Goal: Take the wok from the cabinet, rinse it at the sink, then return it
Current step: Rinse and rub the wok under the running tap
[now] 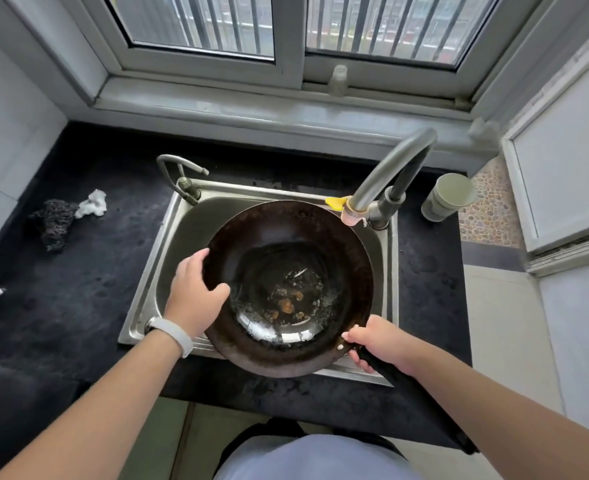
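Holding one wok over the sink: our right hand grips its handle, our left hand grips the rim, thumb inside. Two taps: small tap, large tap. On the surface: one cup, one scourer, two paper scraps.

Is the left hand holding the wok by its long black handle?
No, the right hand grips the handle; the left hand holds the rim of the wok.

Head-worn view, close, down onto sink
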### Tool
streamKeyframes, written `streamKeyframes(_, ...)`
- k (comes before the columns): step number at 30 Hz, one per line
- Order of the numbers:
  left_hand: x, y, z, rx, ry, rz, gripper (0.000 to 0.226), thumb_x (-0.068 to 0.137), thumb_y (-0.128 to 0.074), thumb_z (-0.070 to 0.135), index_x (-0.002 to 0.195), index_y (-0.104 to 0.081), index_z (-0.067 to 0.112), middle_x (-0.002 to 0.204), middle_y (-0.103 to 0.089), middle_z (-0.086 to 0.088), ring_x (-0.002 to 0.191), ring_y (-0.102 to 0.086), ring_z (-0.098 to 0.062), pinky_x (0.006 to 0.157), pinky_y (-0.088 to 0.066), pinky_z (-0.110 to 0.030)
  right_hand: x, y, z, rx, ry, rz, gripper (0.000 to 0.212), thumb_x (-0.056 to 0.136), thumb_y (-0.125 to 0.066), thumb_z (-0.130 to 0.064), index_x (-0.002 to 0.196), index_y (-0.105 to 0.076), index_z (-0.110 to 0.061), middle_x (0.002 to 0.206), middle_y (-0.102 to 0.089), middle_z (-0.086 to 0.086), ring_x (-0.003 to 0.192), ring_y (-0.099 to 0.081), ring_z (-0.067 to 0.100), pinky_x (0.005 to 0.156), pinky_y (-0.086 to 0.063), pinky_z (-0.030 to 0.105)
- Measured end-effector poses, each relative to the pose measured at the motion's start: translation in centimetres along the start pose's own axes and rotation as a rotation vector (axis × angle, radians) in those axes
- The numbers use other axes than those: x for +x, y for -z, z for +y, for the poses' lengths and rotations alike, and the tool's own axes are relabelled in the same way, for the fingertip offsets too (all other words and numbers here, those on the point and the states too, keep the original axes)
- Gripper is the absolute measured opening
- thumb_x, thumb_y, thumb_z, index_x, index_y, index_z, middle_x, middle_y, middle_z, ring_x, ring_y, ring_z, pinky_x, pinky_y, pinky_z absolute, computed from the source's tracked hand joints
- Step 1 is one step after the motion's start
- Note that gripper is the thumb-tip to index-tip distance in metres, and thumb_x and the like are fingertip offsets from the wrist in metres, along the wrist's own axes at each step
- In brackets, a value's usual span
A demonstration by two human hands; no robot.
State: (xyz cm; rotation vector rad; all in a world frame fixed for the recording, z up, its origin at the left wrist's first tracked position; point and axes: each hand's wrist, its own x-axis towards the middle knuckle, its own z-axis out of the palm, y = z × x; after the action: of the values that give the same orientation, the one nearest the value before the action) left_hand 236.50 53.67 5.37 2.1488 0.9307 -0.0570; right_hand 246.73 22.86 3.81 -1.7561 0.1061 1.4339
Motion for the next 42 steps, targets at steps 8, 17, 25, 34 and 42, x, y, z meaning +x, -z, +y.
streamKeyframes(8, 3.5, -5.6, 9.1, 0.203, -0.360, -0.231, 0.057, 0.090, -0.064, 0.026, 0.144, -0.048, 0.016, 0.145, -0.050, -0.003, 0.136, -0.044, -0.023, 0.113, -0.037, -0.039, 0.0, 1.3, 0.5, -0.059, -0.016, -0.035, 0.034, 0.098, -0.048, -0.008, 0.065, -0.053, -0.004, 0.053, -0.057, 0.008, 0.038, -0.050, 0.016, 0.044, -0.043, 0.025)
streamKeyframes(17, 5.8, -13.5, 16.7, 0.125, -0.325, -0.400, 0.062, 0.086, -0.050, 0.062, 0.144, -0.038, 0.043, 0.134, -0.055, 0.003, 0.116, -0.058, -0.020, 0.097, -0.050, -0.042, 0.8, 2.0, 0.5, 0.022, -0.054, -0.084, 0.023, 0.092, -0.048, -0.003, 0.070, -0.053, -0.004, 0.055, -0.054, 0.010, 0.039, -0.046, 0.018, 0.042, -0.039, 0.025)
streamKeyframes(25, 7.1, -15.5, 17.5, 0.166, -0.384, -0.267, 0.043, 0.087, -0.046, 0.062, 0.118, -0.064, 0.039, 0.116, -0.065, 0.012, 0.103, -0.061, -0.013, 0.093, -0.052, -0.036, 1.0, 2.8, 0.8, -0.006, -0.030, -0.113, 0.021, 0.088, -0.049, -0.008, 0.069, -0.054, -0.004, 0.058, -0.055, 0.011, 0.041, -0.048, 0.019, 0.043, -0.039, 0.027)
streamKeyframes(34, 8.0, -15.2, 17.0, 0.187, -0.366, -0.259, 0.035, 0.083, -0.044, 0.064, 0.111, -0.062, 0.050, 0.102, -0.072, 0.006, 0.093, -0.068, -0.017, 0.086, -0.058, -0.041, 0.7, 3.3, 0.3, -0.027, -0.017, -0.128, 0.030, 0.091, -0.049, -0.008, 0.061, -0.052, -0.006, 0.051, -0.055, 0.007, 0.041, -0.048, 0.017, 0.042, -0.040, 0.027)
streamKeyframes(42, 8.8, -14.9, 16.5, 0.182, -0.447, -0.272, 0.031, 0.095, -0.054, 0.045, 0.121, -0.066, 0.035, 0.114, -0.069, 0.007, 0.100, -0.064, -0.014, 0.090, -0.053, -0.033, 0.6, 3.3, -0.2, 0.038, -0.080, -0.117, 0.026, 0.093, -0.050, -0.008, 0.068, -0.049, -0.006, 0.051, -0.056, 0.005, 0.040, -0.048, 0.015, 0.042, -0.041, 0.022)
